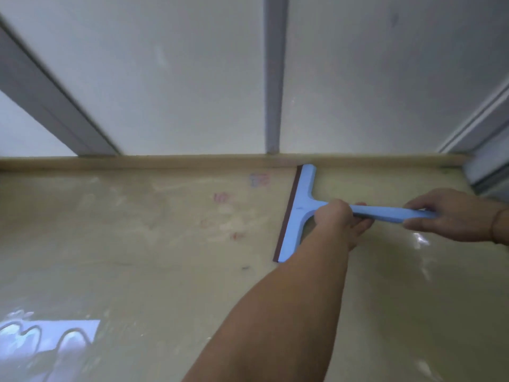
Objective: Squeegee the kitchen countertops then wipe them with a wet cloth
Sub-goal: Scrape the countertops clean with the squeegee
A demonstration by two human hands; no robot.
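A light-blue squeegee [301, 208] with a dark rubber blade lies blade-down on the beige countertop [137, 244], its blade running from the back ledge toward me. My left hand [340, 219] grips the handle close to the head, the forearm reaching in from the bottom middle. My right hand [451, 215] holds the far end of the handle at the right. Faint red and blue smudges [225, 198] mark the surface just left of the blade. No cloth is in view.
A low beige ledge [165, 162] runs along the back of the counter under frosted window panes with grey frames [272, 78]. A bright reflection [46, 340] lies on the wet-looking surface at the bottom left. A grey sliding frame [484, 172] stands at the right.
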